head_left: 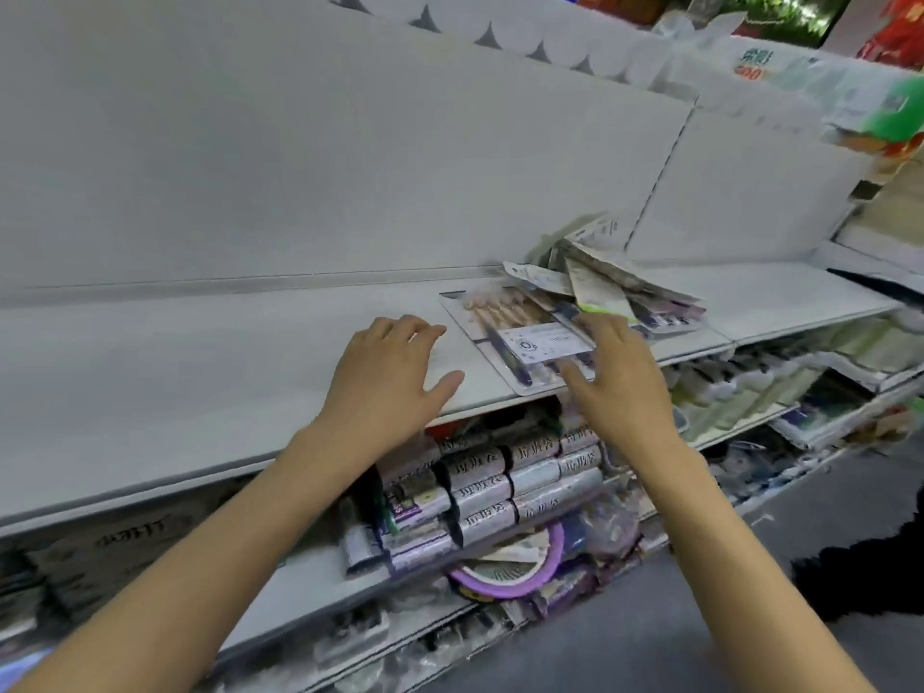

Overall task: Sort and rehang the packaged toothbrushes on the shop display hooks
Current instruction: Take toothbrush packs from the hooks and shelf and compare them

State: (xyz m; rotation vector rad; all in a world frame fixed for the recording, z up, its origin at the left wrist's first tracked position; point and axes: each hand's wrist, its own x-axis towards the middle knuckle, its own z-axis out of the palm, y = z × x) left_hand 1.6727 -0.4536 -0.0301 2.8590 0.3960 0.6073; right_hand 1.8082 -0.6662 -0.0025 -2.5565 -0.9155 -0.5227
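Note:
A flat toothbrush pack (pixel 505 332) with a white label lies on the white shelf top (pixel 200 362), close to its front edge. Behind and right of it sits a loose pile of more toothbrush packs (pixel 615 282), overlapping at angles. My left hand (pixel 385 377) rests on the shelf with spread, relaxed fingers, just left of the flat pack and holding nothing. My right hand (pixel 620 382) reaches over the pack's near right corner with straight fingers, touching or just above it. No display hooks are in sight.
A plain white back panel (pixel 350 167) rises behind the shelf. Below the shelf edge are stacked rolls in silvery wrappers (pixel 480 487) and a purple ring-shaped item (pixel 505 567). More packaged goods (pixel 800 407) fill the lower shelves to the right. Grey floor lies at bottom right.

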